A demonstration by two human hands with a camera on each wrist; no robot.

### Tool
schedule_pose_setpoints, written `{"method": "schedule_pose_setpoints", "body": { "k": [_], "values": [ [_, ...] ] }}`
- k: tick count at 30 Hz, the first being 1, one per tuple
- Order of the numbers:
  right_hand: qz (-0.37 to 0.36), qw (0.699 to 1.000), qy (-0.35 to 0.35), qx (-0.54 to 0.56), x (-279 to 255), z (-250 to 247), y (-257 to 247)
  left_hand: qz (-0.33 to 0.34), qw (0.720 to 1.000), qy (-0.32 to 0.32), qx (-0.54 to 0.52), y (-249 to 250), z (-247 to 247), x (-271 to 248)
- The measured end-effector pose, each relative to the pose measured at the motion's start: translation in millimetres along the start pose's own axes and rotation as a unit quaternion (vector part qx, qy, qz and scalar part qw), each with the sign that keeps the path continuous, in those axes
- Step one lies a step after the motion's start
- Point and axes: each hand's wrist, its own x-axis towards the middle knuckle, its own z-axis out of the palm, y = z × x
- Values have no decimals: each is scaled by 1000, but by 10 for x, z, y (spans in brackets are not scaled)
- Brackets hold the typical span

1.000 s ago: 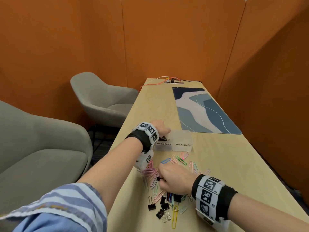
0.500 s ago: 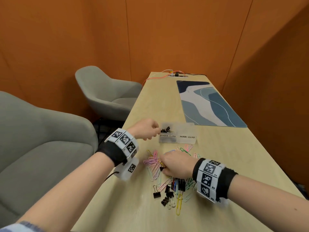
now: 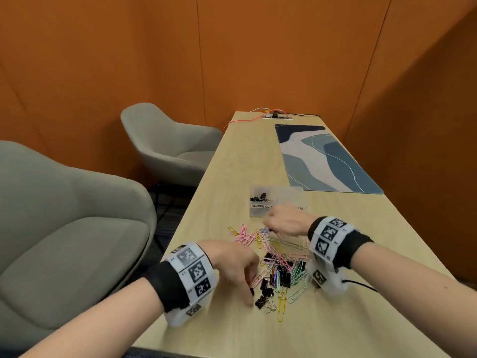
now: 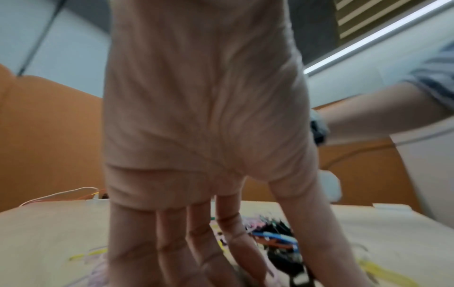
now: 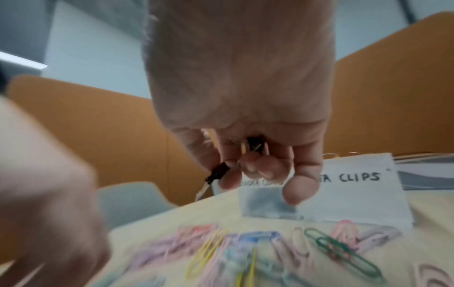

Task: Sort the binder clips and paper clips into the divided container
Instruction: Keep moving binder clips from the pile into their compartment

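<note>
Right hand [image 5: 248, 120] pinches a black binder clip [image 5: 218, 171] just before the container [image 3: 276, 201]; left hand [image 3: 232, 264], fingers spread, reaches into the pile [image 3: 281, 270]; next, likely, drop it in the binder-clip side.

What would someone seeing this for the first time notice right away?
A bright tangle of paper clips and black binder clips lies on the near end of the wooden table, with both hands working in it. The right hand pinches small black binder clips in its grip, just in front of the divided container, whose left compartment already holds a few. The left hand reaches fingers-down at the heap's near left edge.
</note>
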Motion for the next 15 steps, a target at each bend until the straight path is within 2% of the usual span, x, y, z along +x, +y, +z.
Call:
{"method": "schedule_pose_setpoints", "body": {
  "k": [3,5,8,11,15],
  "values": [
    [73,991,-2,114,167,-184,123,-1,1000,11,26,32,40,48],
    [115,969,28,217,319,-264,204,3,1000,17,24,37,15,53],
    [146,940,37,307,517,-379,219,14,999,29,18,34,-35,63],
    [167,936,38,306,685,-484,205,18,999,36,-16,-15,-62,85],
    [171,959,53,221,839,-515,145,24,995,21,-92,-123,-143,80]
  ]
}}
